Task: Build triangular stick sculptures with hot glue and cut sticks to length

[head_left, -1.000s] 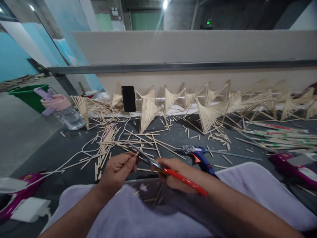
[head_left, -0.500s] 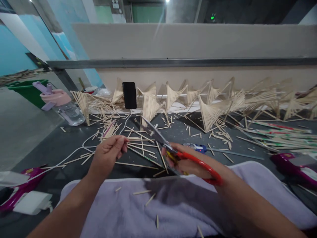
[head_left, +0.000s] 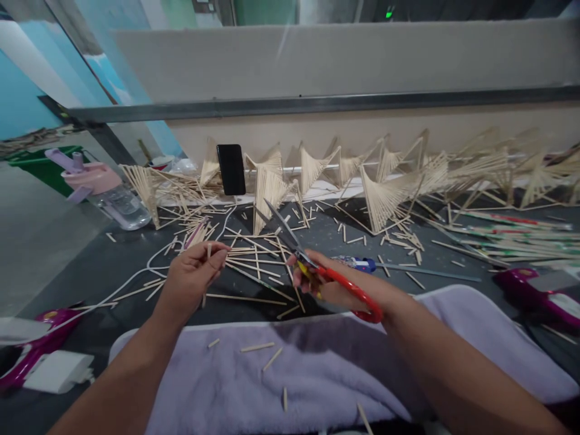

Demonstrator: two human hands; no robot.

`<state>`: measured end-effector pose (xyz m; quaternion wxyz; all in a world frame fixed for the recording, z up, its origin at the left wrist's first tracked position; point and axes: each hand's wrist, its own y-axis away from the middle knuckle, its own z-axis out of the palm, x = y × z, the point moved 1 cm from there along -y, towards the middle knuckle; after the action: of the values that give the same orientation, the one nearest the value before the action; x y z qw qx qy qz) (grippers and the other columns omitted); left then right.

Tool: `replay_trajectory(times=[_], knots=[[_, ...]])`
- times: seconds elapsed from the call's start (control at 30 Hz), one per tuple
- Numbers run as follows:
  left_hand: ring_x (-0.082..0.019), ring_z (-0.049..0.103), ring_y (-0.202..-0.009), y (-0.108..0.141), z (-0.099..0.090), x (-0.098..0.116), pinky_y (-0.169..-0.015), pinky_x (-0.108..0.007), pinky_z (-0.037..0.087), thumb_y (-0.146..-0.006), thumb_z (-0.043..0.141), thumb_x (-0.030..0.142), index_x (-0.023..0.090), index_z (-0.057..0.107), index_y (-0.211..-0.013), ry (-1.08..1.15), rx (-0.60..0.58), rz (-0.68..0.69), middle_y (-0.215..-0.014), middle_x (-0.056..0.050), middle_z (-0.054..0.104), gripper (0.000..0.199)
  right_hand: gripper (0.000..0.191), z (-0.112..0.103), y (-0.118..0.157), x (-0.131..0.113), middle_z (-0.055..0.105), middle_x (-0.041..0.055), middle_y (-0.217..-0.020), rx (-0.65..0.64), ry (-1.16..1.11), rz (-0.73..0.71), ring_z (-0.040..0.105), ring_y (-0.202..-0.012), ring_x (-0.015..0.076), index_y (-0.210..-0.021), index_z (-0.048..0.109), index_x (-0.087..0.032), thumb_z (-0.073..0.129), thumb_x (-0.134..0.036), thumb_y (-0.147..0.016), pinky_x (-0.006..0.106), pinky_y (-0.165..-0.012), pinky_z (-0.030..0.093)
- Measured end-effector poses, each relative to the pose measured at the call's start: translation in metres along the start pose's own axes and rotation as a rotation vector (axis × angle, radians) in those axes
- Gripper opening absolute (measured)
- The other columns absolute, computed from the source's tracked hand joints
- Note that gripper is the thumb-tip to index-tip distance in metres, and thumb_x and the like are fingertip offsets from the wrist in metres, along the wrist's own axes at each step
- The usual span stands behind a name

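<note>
My left hand (head_left: 193, 275) is closed, pinching a thin wooden stick (head_left: 209, 251) whose end pokes up above the fingers. Red-handled scissors (head_left: 338, 279) are in my right hand (head_left: 328, 293), blades parted and pointing up and to the left. A gap separates the blades from my left hand. Behind and between both hands, loose wooden sticks (head_left: 247, 298) lie scattered on the dark table (head_left: 149, 254). Just past the blades stands a twisted, fan-shaped stick frame (head_left: 267, 190). Short cut pieces (head_left: 257, 347) rest on the lilac towel (head_left: 217, 386) below my hands.
More stick frames (head_left: 385, 202) line the back. A black phone (head_left: 231, 169) stands upright near a water bottle (head_left: 113, 196). Magenta tools (head_left: 528, 296) lie at both sides, with a white adapter (head_left: 61, 370) and a cable on the left. A blue-handled tool (head_left: 357, 264) lies behind my right hand.
The view has tipped slightly downward. My left hand has turned, and the stick now shows upright in its fingers. The scissors have swung a little, their handles now further left.
</note>
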<state>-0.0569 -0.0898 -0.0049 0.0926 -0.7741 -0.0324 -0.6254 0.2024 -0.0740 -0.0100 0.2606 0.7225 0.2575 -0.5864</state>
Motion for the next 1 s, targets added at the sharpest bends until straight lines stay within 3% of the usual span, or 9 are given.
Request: replay_trajectory(times=[0.1, 0.23, 0.37, 0.47, 0.6, 0.77, 0.9, 1.0], knots=[[-0.002, 0.033, -0.04, 0.002, 0.002, 0.0, -0.034, -0.013, 0.022, -0.072, 0.06, 0.027, 0.017, 0.061, -0.086, 0.168, -0.038, -0.005, -0.061, 0.003, 0.051, 0.017, 0.049, 0.004, 0.003, -0.005, 0.057, 0.0035, -0.089, -0.211, -0.288, 0.115, 0.054, -0.076, 0.0141, -0.109, 0.045, -0.022, 0.045, -0.01, -0.062, 0.027, -0.067, 0.044], [-0.003, 0.038, -0.043, 0.01, 0.009, 0.001, -0.034, -0.011, 0.022, -0.073, 0.06, 0.023, 0.019, 0.059, -0.102, 0.339, -0.146, 0.0, -0.064, 0.0, 0.055, 0.03, 0.056, 0.012, 0.003, -0.005, 0.059, 0.0031, -0.082, -0.429, -0.453, 0.188, 0.055, -0.072, 0.0157, -0.105, 0.048, -0.017, 0.048, -0.008, -0.05, 0.028, -0.062, 0.044], [-0.005, 0.043, -0.045, 0.018, 0.016, -0.004, -0.036, -0.013, 0.026, -0.068, 0.065, 0.025, 0.018, 0.059, -0.106, 0.375, -0.33, -0.117, -0.066, -0.002, 0.058, 0.039, 0.046, 0.025, 0.005, -0.004, 0.06, 0.0024, -0.075, -0.509, -0.521, 0.315, 0.057, -0.067, 0.0152, -0.099, 0.053, -0.018, 0.051, -0.01, -0.053, 0.027, -0.06, 0.045], [-0.004, 0.04, -0.042, 0.023, 0.018, -0.009, -0.038, -0.015, 0.029, -0.062, 0.068, 0.025, 0.013, 0.064, -0.093, 0.335, -0.446, -0.172, -0.062, -0.001, 0.057, 0.033, 0.04, 0.032, 0.008, -0.006, 0.062, 0.0036, -0.076, -0.512, -0.505, 0.36, 0.057, -0.064, 0.0154, -0.094, 0.055, -0.019, 0.055, -0.014, -0.055, 0.028, -0.06, 0.046], [-0.005, 0.04, -0.042, 0.026, 0.02, -0.008, -0.039, -0.017, 0.029, -0.058, 0.071, 0.025, 0.012, 0.063, -0.079, 0.264, -0.448, -0.134, -0.054, 0.001, 0.053, 0.025, 0.038, 0.033, 0.009, -0.003, 0.063, 0.0047, -0.079, -0.481, -0.451, 0.398, 0.059, -0.068, 0.0176, -0.091, 0.055, -0.019, 0.058, -0.018, -0.053, 0.031, -0.062, 0.047], [-0.001, 0.033, -0.036, 0.019, 0.016, 0.002, -0.034, -0.015, 0.02, -0.068, 0.064, 0.033, 0.012, 0.06, -0.073, 0.299, -0.398, -0.031, -0.059, -0.001, 0.057, 0.022, 0.046, 0.032, 0.0, -0.005, 0.062, 0.0044, -0.076, -0.475, -0.488, 0.163, 0.058, -0.065, 0.0171, -0.098, 0.051, -0.014, 0.052, -0.012, -0.052, 0.031, -0.06, 0.046], [-0.003, 0.036, -0.035, 0.004, -0.007, 0.017, -0.033, -0.016, 0.021, -0.074, 0.057, 0.039, 0.016, 0.056, -0.084, 0.472, -0.28, 0.114, -0.061, 0.001, 0.055, 0.025, 0.049, 0.026, -0.007, -0.017, 0.06, 0.0032, -0.079, -0.294, -0.401, 0.031, 0.057, -0.067, 0.0142, -0.105, 0.047, -0.016, 0.048, -0.01, -0.056, 0.028, -0.061, 0.046], [-0.003, 0.035, -0.035, -0.003, -0.026, 0.034, -0.034, -0.016, 0.019, -0.077, 0.052, 0.042, 0.018, 0.055, -0.085, 0.403, -0.297, 0.17, -0.061, 0.001, 0.054, 0.026, 0.049, 0.021, -0.01, -0.022, 0.059, 0.0017, -0.075, -0.133, -0.217, 0.05, 0.056, -0.062, 0.0131, -0.107, 0.048, -0.016, 0.046, -0.01, -0.059, 0.024, -0.056, 0.044]])
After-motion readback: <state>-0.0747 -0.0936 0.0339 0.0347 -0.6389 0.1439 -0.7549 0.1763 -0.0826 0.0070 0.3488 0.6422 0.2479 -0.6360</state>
